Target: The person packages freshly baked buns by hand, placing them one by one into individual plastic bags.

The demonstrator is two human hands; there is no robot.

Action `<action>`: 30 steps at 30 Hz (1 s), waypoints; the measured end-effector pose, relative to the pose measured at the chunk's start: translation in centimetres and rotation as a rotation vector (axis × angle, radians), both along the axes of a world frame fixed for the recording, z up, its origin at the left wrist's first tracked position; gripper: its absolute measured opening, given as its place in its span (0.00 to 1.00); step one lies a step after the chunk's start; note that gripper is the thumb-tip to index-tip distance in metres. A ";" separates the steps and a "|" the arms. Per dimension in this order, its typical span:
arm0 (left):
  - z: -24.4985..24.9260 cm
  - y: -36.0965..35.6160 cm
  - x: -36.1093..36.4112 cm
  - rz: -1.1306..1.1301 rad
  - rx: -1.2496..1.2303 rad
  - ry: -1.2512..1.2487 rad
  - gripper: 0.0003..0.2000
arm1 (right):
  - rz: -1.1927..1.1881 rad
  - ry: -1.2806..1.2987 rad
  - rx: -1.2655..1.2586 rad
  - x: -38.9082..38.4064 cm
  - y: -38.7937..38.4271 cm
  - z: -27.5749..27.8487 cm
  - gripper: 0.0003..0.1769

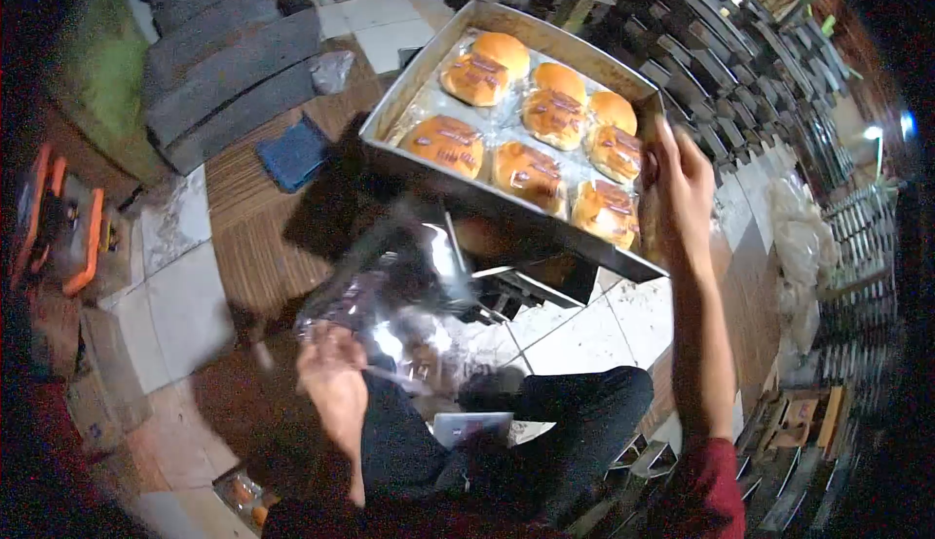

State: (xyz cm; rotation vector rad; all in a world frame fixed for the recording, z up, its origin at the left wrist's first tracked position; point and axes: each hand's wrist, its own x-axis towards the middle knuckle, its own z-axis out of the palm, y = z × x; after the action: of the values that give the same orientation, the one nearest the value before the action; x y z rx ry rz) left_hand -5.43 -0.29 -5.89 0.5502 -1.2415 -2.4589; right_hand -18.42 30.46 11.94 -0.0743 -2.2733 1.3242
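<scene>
A square metal tray [614,264] is tilted in the upper middle of the head view. Several golden buns [531,177] sit inside it, and most appear wrapped in clear plastic with dark brown print. My right hand [684,179] is closed on the tray's right wall, its fingers over the rim. Lower left, my left hand [333,359] is closed on a shiny clear plastic bag [375,296]. Motion blurs that hand and the bag, so the exact grip is hard to make out.
Stacks of dark metal trays [701,42] rise at the back and right. A blue cloth-like item [294,153] lies on a brown wooden surface [248,218]. An orange-edged crate [88,242] stands left. Clear plastic [799,232] hangs at right, and my legs [575,422] are below.
</scene>
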 end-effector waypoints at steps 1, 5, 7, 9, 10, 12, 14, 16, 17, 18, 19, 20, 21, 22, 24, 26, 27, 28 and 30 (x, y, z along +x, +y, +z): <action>-2.0 -1.0 -0.9 -0.094 0.105 0.056 0.06 | -0.030 0.030 0.270 -3.7 3.0 -0.8 0.21; -6.8 -0.4 -1.1 -0.150 0.591 0.016 0.03 | -0.184 -0.185 0.914 -15.9 13.3 -5.6 0.18; -6.5 0.0 -1.6 -0.325 0.842 0.092 0.00 | -0.183 -0.233 0.949 -20.0 17.6 -8.1 0.18; -6.9 0.0 -1.8 -0.283 0.812 0.022 0.06 | -0.198 -0.380 0.657 -22.7 19.1 -9.2 0.25; -6.5 0.1 -2.0 -0.290 0.770 -0.006 0.09 | -0.310 -0.348 0.952 -23.8 20.1 -10.1 0.27; -5.7 0.6 -2.5 -0.289 0.727 -0.041 0.12 | -0.223 -0.729 0.471 -23.9 19.0 -8.6 0.34; -5.1 1.2 -2.9 -0.208 0.749 -0.162 0.11 | 0.010 -0.910 -0.080 -22.8 17.5 -6.3 0.34; -7.8 0.9 -2.8 -0.272 0.717 -0.072 0.10 | -0.017 -0.794 0.077 -22.2 14.6 -4.2 0.34; -8.4 0.6 -2.9 -0.444 0.798 0.114 0.09 | -0.046 -0.668 0.234 -21.8 13.4 -4.0 0.33; -8.8 0.2 -2.5 -0.427 0.855 0.086 0.09 | -0.031 -0.672 0.228 -21.3 13.2 -4.6 0.33; -9.1 0.3 -1.9 -0.390 0.955 0.039 0.09 | 0.001 -0.556 0.279 -20.9 13.6 -5.2 0.33; -9.4 0.2 -1.1 -0.355 1.050 -0.002 0.09 | 0.037 -0.440 0.327 -20.2 14.1 -5.9 0.34; -9.6 0.4 -0.8 -0.334 1.085 -0.025 0.10 | 0.067 -0.382 0.344 -19.4 15.0 -6.1 0.34; -9.4 1.1 -1.1 -0.304 0.901 -0.069 0.09 | 0.096 -0.323 0.362 -18.5 15.8 -6.3 0.34; -9.7 2.0 -2.0 -0.246 0.537 -0.152 0.07 | 0.260 -0.238 -0.271 -14.5 15.3 -4.7 0.31; -6.9 1.5 -1.7 -0.354 0.373 -0.029 0.10 | 0.308 -0.218 -0.772 -7.0 7.7 -0.6 0.29; -7.9 1.5 -0.9 -0.385 0.266 0.007 0.10 | 0.286 -0.300 -0.754 -4.5 7.2 -0.2 0.32; -7.9 1.6 -0.3 -0.415 0.214 0.031 0.10 | 0.249 -0.340 -0.668 -0.7 3.6 0.6 0.35; -6.3 1.8 0.1 -0.493 0.003 0.131 0.11 | 0.286 -0.602 -0.573 4.9 1.6 -0.1 0.34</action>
State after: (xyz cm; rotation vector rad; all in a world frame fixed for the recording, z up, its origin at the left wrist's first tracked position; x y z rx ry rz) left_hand -5.29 1.46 -12.18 0.0802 -1.4562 -2.8331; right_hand -13.50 32.07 11.82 -0.4030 -2.3309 2.3325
